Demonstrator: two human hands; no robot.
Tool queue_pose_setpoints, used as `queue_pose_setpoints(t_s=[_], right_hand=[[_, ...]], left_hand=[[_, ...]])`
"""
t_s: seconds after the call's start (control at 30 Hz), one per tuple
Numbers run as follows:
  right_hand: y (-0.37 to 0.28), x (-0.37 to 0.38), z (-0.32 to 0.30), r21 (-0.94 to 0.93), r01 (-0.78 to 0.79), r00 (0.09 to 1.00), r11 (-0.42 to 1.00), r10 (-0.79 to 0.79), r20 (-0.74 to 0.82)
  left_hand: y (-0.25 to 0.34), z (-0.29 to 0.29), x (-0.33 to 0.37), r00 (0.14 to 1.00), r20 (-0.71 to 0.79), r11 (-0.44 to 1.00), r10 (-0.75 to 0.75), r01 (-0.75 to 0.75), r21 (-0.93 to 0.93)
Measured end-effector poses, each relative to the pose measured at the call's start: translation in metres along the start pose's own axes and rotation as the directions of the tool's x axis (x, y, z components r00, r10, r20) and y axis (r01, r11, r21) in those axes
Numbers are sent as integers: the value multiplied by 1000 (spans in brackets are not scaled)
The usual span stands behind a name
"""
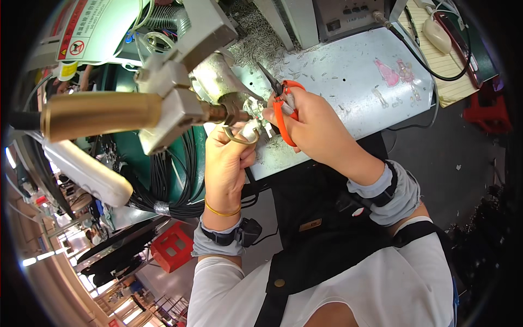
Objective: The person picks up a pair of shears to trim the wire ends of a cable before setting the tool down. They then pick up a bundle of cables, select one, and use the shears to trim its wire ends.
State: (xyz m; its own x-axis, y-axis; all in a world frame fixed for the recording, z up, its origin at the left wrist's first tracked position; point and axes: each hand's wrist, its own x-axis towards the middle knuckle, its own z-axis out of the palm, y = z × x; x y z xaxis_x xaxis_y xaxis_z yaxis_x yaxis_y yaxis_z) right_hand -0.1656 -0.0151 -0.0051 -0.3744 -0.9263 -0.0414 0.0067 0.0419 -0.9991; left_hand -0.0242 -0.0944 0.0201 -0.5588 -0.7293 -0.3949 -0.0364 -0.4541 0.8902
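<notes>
At the far left we see a brass-coloured cylinder (103,115) fixed to a grey metal machine head (171,109), and below it a white curved casing (90,171). Next comes a coil of black cables (163,182), lying on a green surface, with a red plastic stool (173,264) lower down.

The left hand (226,155), with a yellow band (222,211) at its wrist, has its thumb and fingers closed together, pinching a small pale part (250,129) just beside the metal tip of the machine. A bent tan loop (239,137) is at these fingers; we cannot tell what it belongs to.

Many small metal pins (255,30) are heaped behind, on the pale work plate (348,98). The right hand (318,128) is wrapped around orange-handled pliers (282,124), whose dark nose points up and left. Its thumb is near the small pale part, but we cannot tell if it touches.

Farther right, we notice a pink piece (387,72) lying on the plate, then a white computer mouse (437,37).
</notes>
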Motion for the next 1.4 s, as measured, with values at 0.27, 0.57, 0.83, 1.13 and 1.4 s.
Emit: queue_pose_setpoints(t_s=[0.27,0.57,0.83,1.13,1.4], right_hand=[[-6,-29,-2,82,-34,999,996,36,-26],[-15,-53,4,-231,251,943,940,-291,-159],[-12,-72,2,-79,217,975,973,-219,-28],[-6,-74,4,-27,-1,999,1000,2,43],[7,-66,7,88,-24,957,996,-3,291]], left_hand=[[-13,10,-36,967,-56,944,248,-228,238],[-27,17,-66,947,98,741,307,-302,600],[-40,18,-67,872,235,556,430,-461,692],[-39,13,-71,888,79,818,454,-450,359],[-38,2,-66,909,99,889,404,-416,190]])
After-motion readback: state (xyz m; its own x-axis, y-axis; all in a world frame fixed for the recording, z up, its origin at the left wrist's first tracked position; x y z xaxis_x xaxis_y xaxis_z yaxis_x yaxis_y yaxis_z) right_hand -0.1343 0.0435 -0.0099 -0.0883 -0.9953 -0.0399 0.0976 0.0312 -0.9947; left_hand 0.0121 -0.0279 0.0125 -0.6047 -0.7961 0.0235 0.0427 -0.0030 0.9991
